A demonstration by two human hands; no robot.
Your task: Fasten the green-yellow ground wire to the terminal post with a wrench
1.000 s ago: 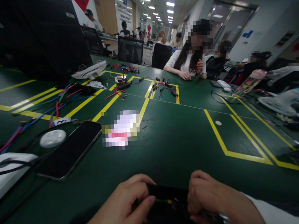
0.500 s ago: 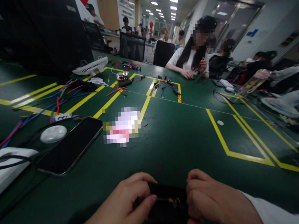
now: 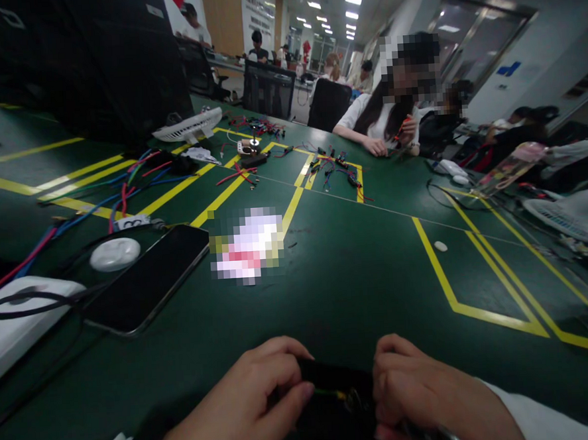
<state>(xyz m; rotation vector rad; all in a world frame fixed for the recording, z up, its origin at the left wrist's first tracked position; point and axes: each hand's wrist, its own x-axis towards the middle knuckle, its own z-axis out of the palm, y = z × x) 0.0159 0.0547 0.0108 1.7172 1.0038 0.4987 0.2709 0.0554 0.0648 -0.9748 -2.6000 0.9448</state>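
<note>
At the bottom edge, my left hand [image 3: 246, 409] and my right hand [image 3: 429, 401] both grip a small black part [image 3: 337, 390] held just above the green table [image 3: 358, 289]. A thin yellow-green wire end [image 3: 329, 394] shows between my fingertips, pinched by my left thumb and forefinger. My right hand's fingers curl over the part's right side. Most of the part is hidden by my hands.
A black phone [image 3: 148, 279] lies left, beside a white round puck [image 3: 115, 253] and a white box [image 3: 11, 327] with a black cable. Red and blue wires [image 3: 118, 197] trail left. A blurred card [image 3: 248, 246] lies mid-table. A seated person [image 3: 382, 118] works across the table.
The view has shifted slightly, so table items sit a little to the right. My hands keep the same grip on the black part.
</note>
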